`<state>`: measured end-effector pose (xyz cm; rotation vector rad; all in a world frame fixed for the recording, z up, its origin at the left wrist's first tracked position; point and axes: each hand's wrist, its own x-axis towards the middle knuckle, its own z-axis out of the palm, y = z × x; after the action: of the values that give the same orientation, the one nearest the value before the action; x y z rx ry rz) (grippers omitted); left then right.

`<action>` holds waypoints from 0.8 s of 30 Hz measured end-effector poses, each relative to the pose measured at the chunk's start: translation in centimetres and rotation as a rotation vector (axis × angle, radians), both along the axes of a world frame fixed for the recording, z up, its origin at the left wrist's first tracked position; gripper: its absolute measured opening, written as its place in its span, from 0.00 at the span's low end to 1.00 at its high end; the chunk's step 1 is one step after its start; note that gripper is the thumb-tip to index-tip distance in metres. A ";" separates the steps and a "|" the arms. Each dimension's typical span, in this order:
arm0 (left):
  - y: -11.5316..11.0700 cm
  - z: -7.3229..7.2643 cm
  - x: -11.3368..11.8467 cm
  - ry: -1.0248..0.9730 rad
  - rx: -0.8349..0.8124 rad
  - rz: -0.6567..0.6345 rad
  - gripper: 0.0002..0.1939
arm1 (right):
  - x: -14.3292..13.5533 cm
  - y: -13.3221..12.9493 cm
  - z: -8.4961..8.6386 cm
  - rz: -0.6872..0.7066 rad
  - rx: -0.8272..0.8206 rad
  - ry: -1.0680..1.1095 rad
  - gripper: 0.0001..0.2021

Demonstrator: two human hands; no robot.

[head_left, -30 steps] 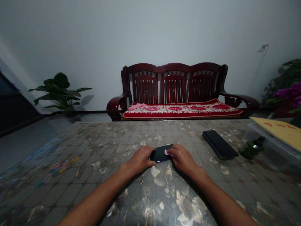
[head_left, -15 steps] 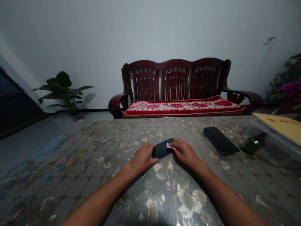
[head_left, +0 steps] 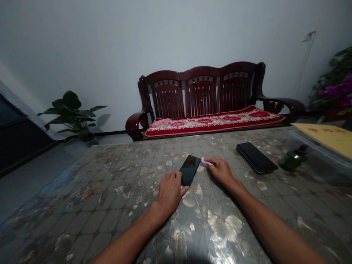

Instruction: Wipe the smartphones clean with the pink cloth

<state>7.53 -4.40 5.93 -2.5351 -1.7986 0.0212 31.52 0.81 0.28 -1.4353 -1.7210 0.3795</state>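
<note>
A dark smartphone (head_left: pixel 190 169) lies on the table with its glossy face up, angled away to the right. My left hand (head_left: pixel 171 187) grips its near left end, the thumb along the bottom edge and the fingers at the side. Just right of the phone, my right hand (head_left: pixel 220 170) pinches a small pink cloth (head_left: pixel 206 161) that sticks out past the fingertips. Cloth and phone are apart, with a narrow gap between them.
To the right lie a black wallet-like case (head_left: pixel 256 157), a green bottle (head_left: pixel 293 158) and a clear plastic box (head_left: pixel 316 154) under a yellow sheet (head_left: pixel 326 137). Colourful rubber bands (head_left: pixel 82 194) lie on the left. A wooden bench (head_left: pixel 203 95) stands behind the patterned table (head_left: pixel 115 205).
The phone has turned so that its far end points more away from me. My right hand has moved the pink cloth off the screen to the right. The camera has tilted slightly.
</note>
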 end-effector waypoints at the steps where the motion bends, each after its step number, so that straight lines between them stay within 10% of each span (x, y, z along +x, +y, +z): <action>1: -0.1 0.0 0.0 0.000 0.001 -0.002 0.19 | -0.1 -0.1 0.1 0.019 0.004 -0.022 0.17; 24: -0.4 -4.1 -1.2 -0.237 0.228 -0.326 0.10 | -2.4 -1.6 1.4 0.139 0.041 -0.431 0.15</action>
<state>6.33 -4.77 1.85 -2.7122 -1.3292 -0.4806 29.09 -0.77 1.70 -1.4451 -2.1666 0.1079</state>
